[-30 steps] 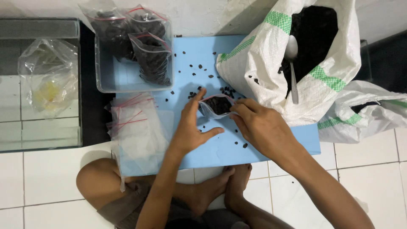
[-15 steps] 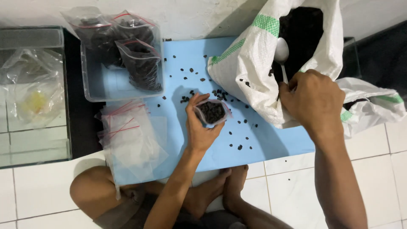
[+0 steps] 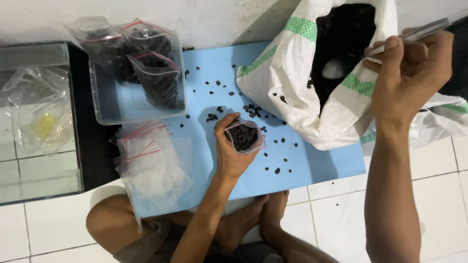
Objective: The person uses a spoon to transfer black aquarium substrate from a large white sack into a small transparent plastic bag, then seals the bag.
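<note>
Tiled floor, blue mat strewn with dark pellets.
Left hand fingers were closed around the open small bag; right hand pinched a spoon in the sack. A tilt could have spilled more.

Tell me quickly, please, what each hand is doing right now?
Left hand: closed around a small pellet-filled bag.
Right hand: closed on a metal spoon handle.

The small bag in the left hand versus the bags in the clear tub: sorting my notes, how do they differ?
The small bag stands open in the left hand, partly filled; the bags in the clear tub lie tilted, unheld, fuller. It sits over the blue mat; they sit inside the tub. Both are clear plastic holding dark pellets.
</note>
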